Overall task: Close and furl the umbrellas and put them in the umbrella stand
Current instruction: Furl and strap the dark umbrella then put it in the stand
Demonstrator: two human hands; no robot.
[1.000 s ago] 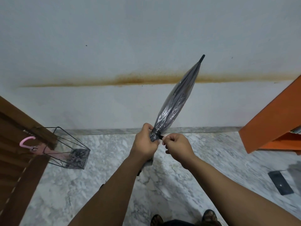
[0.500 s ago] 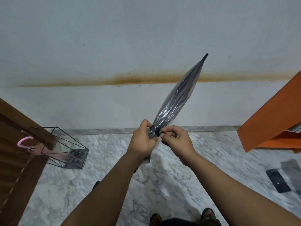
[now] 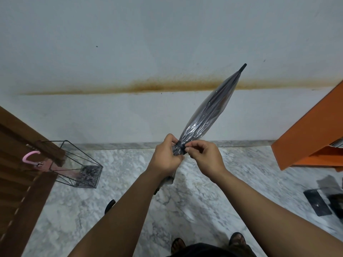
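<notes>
At frame centre we hold a furled clear umbrella (image 3: 205,115), its tip toward the upper right. Our left hand (image 3: 164,159) grips its bunched canopy; our right hand (image 3: 205,157) pinches the dark strap (image 3: 180,147). At lower left, a wire umbrella stand (image 3: 79,164) holds a pink umbrella (image 3: 30,157).

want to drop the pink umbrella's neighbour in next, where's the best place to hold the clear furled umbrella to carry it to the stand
Take the clear umbrella just below the dark strap, where the left hand already grips it. The canopy is bunched narrowest there. Come from the left, probably tipping the black tip down into the wire stand.
</notes>
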